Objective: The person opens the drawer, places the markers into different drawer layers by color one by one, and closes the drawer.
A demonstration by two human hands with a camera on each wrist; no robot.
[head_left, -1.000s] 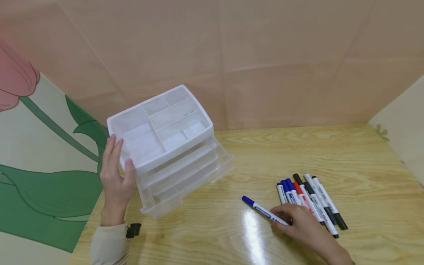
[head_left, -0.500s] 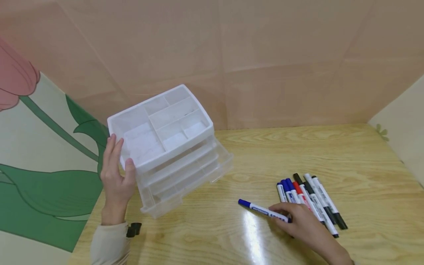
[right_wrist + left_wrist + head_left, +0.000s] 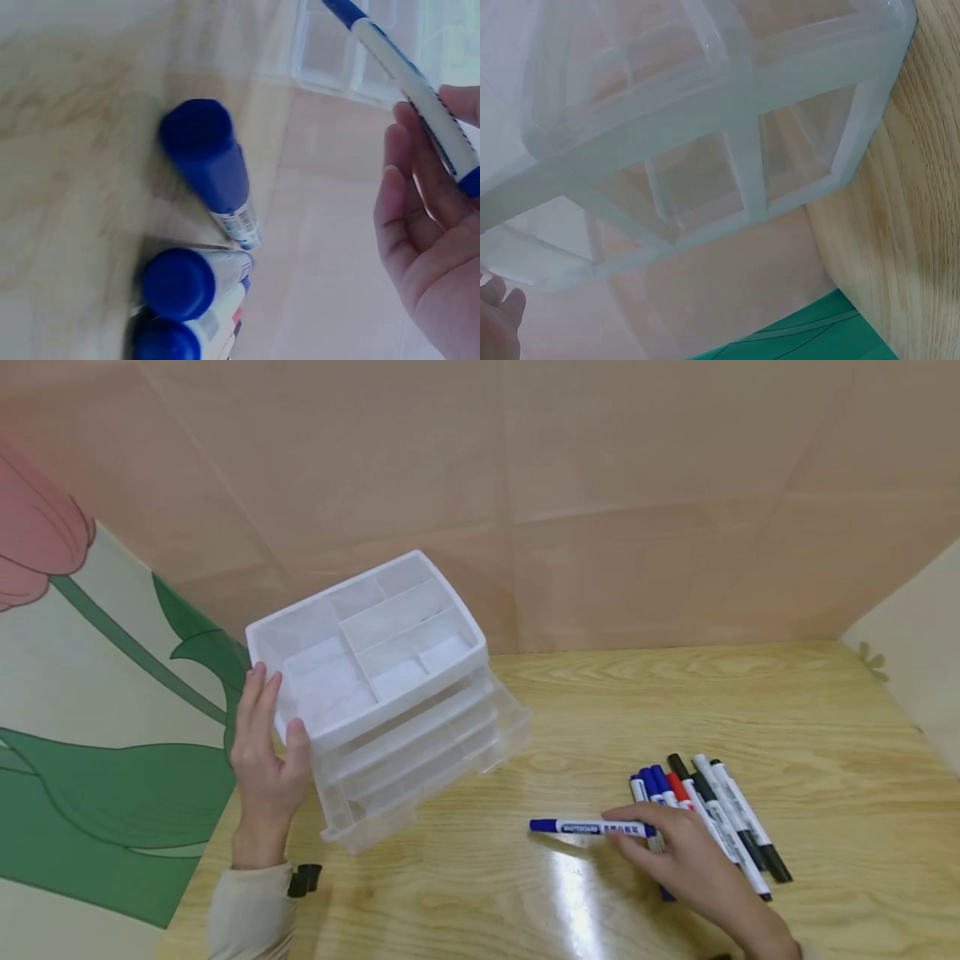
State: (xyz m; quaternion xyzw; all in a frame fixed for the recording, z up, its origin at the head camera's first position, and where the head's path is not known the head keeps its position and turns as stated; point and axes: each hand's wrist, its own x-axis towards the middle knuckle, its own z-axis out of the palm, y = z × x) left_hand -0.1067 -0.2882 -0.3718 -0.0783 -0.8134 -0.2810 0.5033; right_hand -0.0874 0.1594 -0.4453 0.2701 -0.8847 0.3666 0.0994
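Observation:
A blue-capped whiteboard marker is pinched between the thumb and fingers of my right hand, above the wooden table. In the right wrist view the same marker slants upward from the fingers. My left hand rests against the left side of a white plastic drawer organizer, fingers straight along the rim and thumb at the front corner. Divided compartments fill the organizer's top, and a clear drawer sticks out at its front. Only the tips of the left hand show in the left wrist view.
Several markers with blue, red and black caps lie side by side to the right, partly behind the right hand. A pinkish covered wall backs the wooden table. A wall with a painted flower borders the left.
The right hand has lifted the marker from beside the others and turned it from slanting to nearly level, its far cap swinging left and toward the viewer. My left hand stays on the organizer.

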